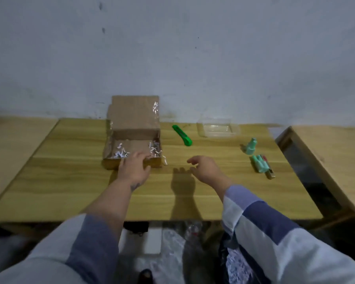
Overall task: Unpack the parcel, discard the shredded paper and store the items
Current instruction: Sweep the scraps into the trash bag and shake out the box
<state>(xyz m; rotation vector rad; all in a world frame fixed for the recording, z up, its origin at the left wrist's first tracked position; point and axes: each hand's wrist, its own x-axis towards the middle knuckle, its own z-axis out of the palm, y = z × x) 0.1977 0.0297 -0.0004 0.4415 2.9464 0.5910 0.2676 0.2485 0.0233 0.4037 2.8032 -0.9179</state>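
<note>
An open cardboard parcel point(131, 119) stands at the back middle of the wooden table point(70, 191), its lid leaning on the wall. A little white shredded paper point(121, 153) lies inside, and a few strips point(164, 160) hang over its right front corner. My left hand point(134, 167) rests on the box's front edge, fingers spread into the opening. My right hand point(207, 169) hovers open above the table, right of the box, holding nothing. Two green-wrapped items point(249, 148) point(261, 166) lie on the right side of the table.
A green utility knife point(181, 135) lies right of the box. A clear plastic container point(217, 130) sits at the back right. A dark bag with shredded paper point(237, 267) is on the floor under the table's front edge. A second wooden surface point(326, 152) stands to the right.
</note>
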